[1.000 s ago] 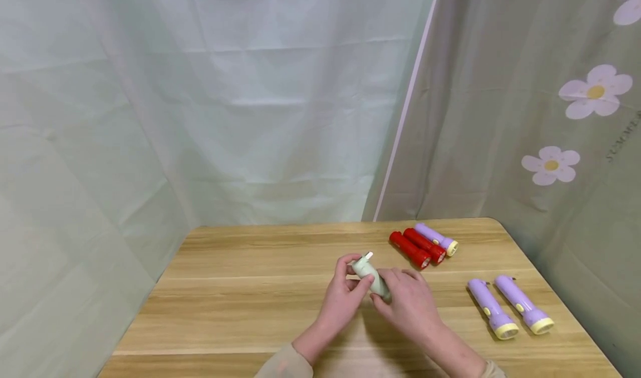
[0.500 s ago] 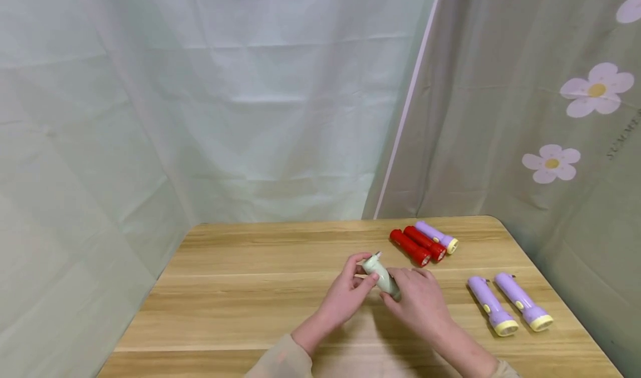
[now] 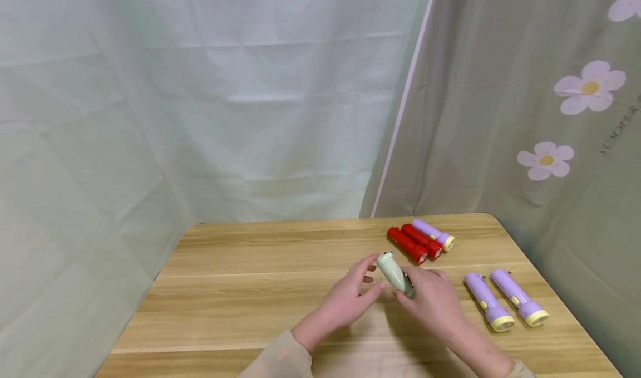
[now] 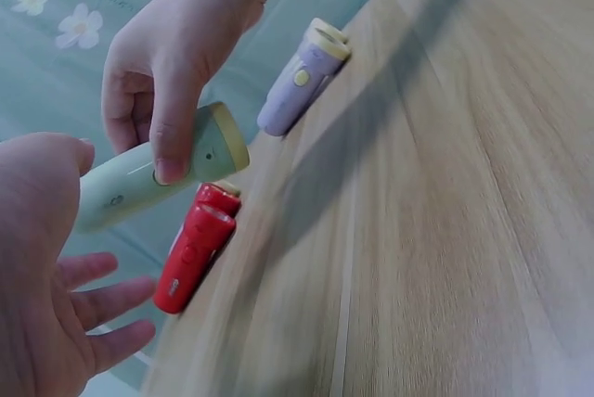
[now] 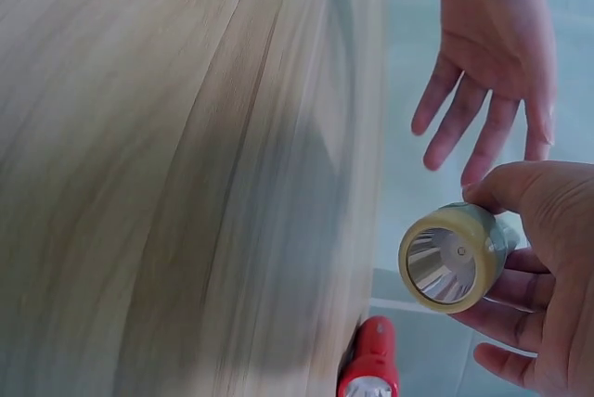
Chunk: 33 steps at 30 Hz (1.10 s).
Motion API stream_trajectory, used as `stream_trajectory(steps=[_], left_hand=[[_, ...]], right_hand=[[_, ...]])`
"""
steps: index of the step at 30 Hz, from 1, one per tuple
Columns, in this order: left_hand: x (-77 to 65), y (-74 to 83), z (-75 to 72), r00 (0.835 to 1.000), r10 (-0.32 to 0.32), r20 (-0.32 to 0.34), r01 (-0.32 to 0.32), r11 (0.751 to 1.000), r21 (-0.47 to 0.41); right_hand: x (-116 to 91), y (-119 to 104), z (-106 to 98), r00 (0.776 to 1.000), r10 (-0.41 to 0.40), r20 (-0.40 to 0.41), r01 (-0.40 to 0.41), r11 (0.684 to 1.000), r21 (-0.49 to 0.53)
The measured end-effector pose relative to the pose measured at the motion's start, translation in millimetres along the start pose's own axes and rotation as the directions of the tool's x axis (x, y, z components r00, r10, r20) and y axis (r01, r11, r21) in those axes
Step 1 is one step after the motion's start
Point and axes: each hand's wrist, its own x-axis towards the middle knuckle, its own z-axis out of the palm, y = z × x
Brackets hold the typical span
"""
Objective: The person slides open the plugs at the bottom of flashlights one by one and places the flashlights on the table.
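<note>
Right hand (image 3: 434,297): thumb and fingers clamped round pale green flashlight (image 3: 392,272), slanted above wooden table (image 3: 225,289), lower centre of head view. Left hand (image 3: 349,297): fingers spread apart near flashlight's tail; can't tell whether touching. Farther off, right of centre: two red flashlights (image 3: 407,245), one lilac flashlight (image 3: 425,229) beside them. Lower right: two purple flashlights (image 3: 484,299), side by side. Pale curtain (image 3: 280,116) fills upper frame.

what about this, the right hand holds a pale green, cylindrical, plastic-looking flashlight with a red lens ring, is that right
The colour is wrong: the lens ring is pale yellow, not red, as the left wrist view shows. The right hand does hold the pale green, cylindrical, plastic-looking flashlight.
</note>
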Motion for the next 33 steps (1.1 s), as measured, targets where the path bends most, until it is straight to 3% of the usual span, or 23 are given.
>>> stream_trajectory(steps=[3, 6, 13, 17, 24, 27, 33], left_hand=[[-1.8, 1.8, -0.5, 0.999, 0.043, 0.006, -0.044, 0.987, 0.155], [-2.6, 2.6, 0.1, 0.995, 0.102, 0.016, -0.102, 0.955, 0.278], [-4.7, 1.6, 4.3, 0.973, 0.21, 0.09, -0.228, 0.847, 0.481], [-6.6, -0.9, 8.7, 0.959, 0.251, 0.129, -0.281, 0.8, 0.531], [-12.2, -2.6, 16.0, 0.941, 0.29, 0.177, -0.338, 0.746, 0.573], [-15.2, -2.0, 18.4, 0.936, 0.296, 0.189, -0.35, 0.737, 0.579], [-18.9, -1.6, 24.1, 0.938, 0.28, 0.207, -0.348, 0.741, 0.575]], right_hand=[[-0.1, 4.3, -2.9, 1.0, 0.017, 0.008, -0.017, 1.0, 0.001], [-1.2, 9.2, -5.2, 1.0, 0.022, 0.002, -0.022, 1.0, -0.006], [-6.9, 24.4, -8.2, 0.998, 0.061, -0.009, -0.062, 0.997, -0.054], [-11.7, 35.0, -10.2, 0.997, 0.07, -0.006, -0.071, 0.995, -0.072], [-20.4, 53.2, -14.2, 0.995, 0.1, 0.008, -0.098, 0.991, -0.094], [-24.0, 58.7, -16.9, 0.991, 0.132, 0.026, -0.129, 0.987, -0.095], [-30.8, 66.0, -20.8, 0.978, 0.195, 0.069, -0.187, 0.977, -0.104]])
